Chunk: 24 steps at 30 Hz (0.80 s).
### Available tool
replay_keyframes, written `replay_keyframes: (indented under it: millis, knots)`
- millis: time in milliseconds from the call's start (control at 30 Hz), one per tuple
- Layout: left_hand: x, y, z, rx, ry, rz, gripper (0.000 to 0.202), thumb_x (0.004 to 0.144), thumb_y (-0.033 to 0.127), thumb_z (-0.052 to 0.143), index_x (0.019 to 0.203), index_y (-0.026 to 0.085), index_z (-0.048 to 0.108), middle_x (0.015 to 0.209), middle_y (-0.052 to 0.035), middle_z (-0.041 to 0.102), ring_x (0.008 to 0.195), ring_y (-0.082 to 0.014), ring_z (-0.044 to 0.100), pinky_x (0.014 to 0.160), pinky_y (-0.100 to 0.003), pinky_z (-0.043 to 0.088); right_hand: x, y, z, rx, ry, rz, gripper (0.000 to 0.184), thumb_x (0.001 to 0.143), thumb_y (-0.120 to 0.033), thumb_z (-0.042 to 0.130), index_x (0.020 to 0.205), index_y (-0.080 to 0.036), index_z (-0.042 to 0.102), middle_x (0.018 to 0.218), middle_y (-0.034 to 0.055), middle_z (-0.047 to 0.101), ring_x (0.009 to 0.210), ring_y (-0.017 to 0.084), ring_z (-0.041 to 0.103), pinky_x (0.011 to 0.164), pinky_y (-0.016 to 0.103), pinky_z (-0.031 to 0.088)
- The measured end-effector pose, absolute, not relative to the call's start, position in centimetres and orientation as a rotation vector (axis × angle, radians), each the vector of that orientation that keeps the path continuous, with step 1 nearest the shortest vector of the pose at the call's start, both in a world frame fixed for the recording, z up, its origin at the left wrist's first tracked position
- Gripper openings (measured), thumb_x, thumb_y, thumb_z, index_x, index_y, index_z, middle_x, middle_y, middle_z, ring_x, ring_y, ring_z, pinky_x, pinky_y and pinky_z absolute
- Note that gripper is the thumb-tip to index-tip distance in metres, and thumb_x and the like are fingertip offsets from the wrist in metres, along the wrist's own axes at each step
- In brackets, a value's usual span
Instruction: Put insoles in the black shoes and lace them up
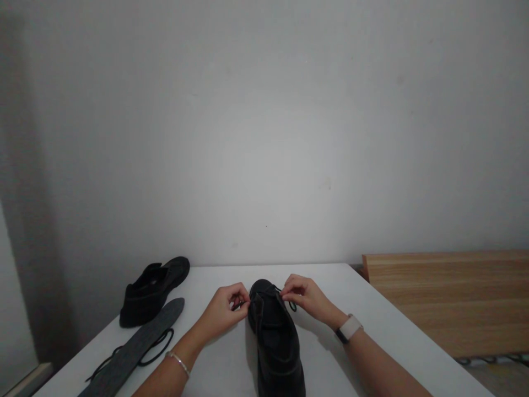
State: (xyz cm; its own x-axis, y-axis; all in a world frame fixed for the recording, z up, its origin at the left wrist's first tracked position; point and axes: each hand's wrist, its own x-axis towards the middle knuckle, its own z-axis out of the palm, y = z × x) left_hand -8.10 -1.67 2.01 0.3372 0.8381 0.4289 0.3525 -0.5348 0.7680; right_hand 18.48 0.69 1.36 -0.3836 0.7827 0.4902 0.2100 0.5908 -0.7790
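A black shoe [281,353] stands on the white table with its toe pointing away from me. My left hand [229,309] is at the left side of its lacing opening, fingers pinched on a dark shoelace. At the right side of the opening, my right hand [303,298] pinches the shoelace [292,306], whose loop hangs below the fingers. The lace's path between the two hands is mostly hidden by the shoe's flaps. A bracelet [177,361] circles my left wrist, and a light band [349,328] is on the right.
To the left lies a second black shoe [144,295]. In front of it are a dark grey insole [136,350] and a loose black lace [159,350]. The white table [223,275] meets a plain wall; a wooden board [446,303] stands beyond its right edge.
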Motion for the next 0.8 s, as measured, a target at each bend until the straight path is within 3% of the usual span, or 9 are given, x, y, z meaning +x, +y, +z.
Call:
replay_keyframes:
  millis: [367, 500, 667, 800]
  knots:
    - [-7.7, -1.2, 1.5, 1.952, 1.036, 1.193, 0.004, 0.069, 0.019, 0.061, 0.069, 0.015, 0.061, 0.063, 0.0022, 0.051, 0.063, -0.0112, 0.044, 0.060, -0.023, 0.034, 18.3, 1.4, 0.3, -0.784, -1.811, 1.014, 0.025, 0.074, -0.038, 0.077, 0.079, -0.015, 0.071, 0.073, 0.0010, 0.061, 0.061, 0.012, 0.058, 0.055, 0.027, 0.049]
    - [-7.8, -0.3, 0.6, 1.840, 1.014, 1.134, 0.014, 0.071, 0.028, 0.064, 0.070, 0.015, 0.058, 0.062, 0.0012, 0.054, 0.059, -0.0104, 0.047, 0.056, -0.022, 0.034, 18.2, 1.4, 0.3, -0.792, -1.801, 1.057, 0.026, 0.074, -0.038, 0.077, 0.079, -0.014, 0.068, 0.068, -0.0004, 0.061, 0.056, 0.012, 0.057, 0.054, 0.027, 0.049]
    - [-7.6, 0.1, 0.2, 1.743, 1.020, 1.026, 0.030, 0.074, 0.044, 0.064, 0.071, 0.015, 0.058, 0.055, 0.0016, 0.055, 0.044, -0.0076, 0.039, 0.045, -0.021, 0.026, 18.1, 1.5, 0.1, -0.796, -1.787, 1.099, 0.028, 0.074, -0.039, 0.077, 0.078, -0.015, 0.064, 0.066, -0.0010, 0.061, 0.056, 0.012, 0.057, 0.052, 0.026, 0.048]
    - [-7.4, -0.5, 0.8, 1.780, 1.010, 1.031, 0.038, 0.079, 0.050, 0.061, 0.068, 0.014, 0.061, 0.055, -0.0001, 0.058, 0.046, -0.0087, 0.041, 0.047, -0.022, 0.027, 18.0, 1.4, 0.2, -0.800, -1.783, 1.116, 0.029, 0.074, -0.040, 0.077, 0.079, -0.015, 0.063, 0.066, -0.0017, 0.059, 0.056, 0.011, 0.057, 0.053, 0.027, 0.048]
